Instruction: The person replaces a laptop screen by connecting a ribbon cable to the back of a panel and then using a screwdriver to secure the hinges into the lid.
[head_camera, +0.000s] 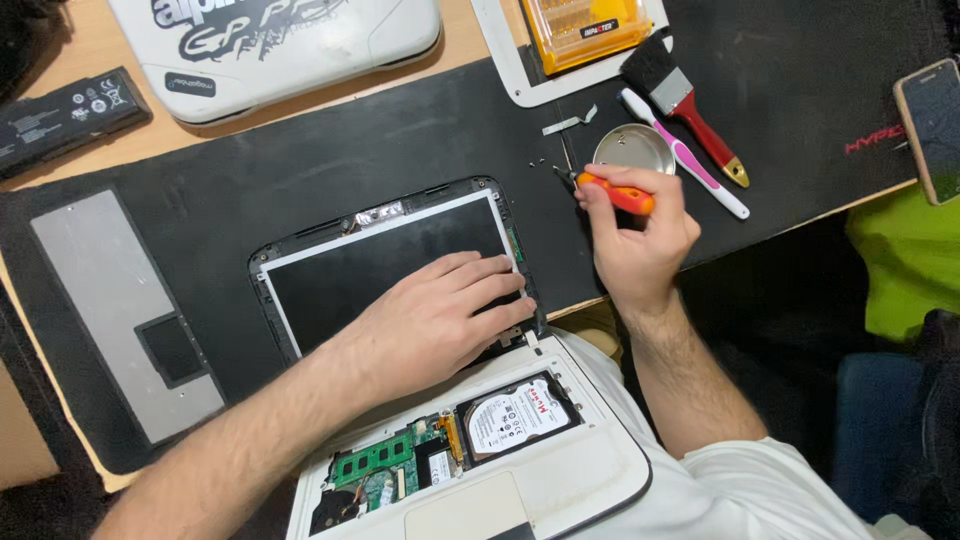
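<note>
Laptop base (560, 470): nearest, one white open shell; a green memory board and one round-labelled hard drive (517, 415) lie bare inside.
Left hand (440, 320): flat on the dark screen panel (385, 265), fingers spread and straight, gripping nothing.
Screen panel: one glossy black rectangle in a thin white border, bezel off, hinged to the base.
Right hand (635, 240): fingers closed around one orange-handled screwdriver (610, 192), its tip pointing left over the mat just right of the screen's top corner.
Mat (300, 170): one black, matte, soft-looking sheet covering most of the desk.
Grey panel (125, 310): one flat brushed-metal piece, far left on the mat.
Metal dish (632, 148): one round, shiny, just beyond the screwdriver.
Brushes: two, one white-and-pink toothbrush (685, 165), one red-handled paintbrush (690, 105).
Desk (95, 45): pale wood, showing at the far edge.
Far edge: one white laptop lid (290, 45), one black battery (65, 115), one orange bit case (585, 28), one phone (932, 125).
</note>
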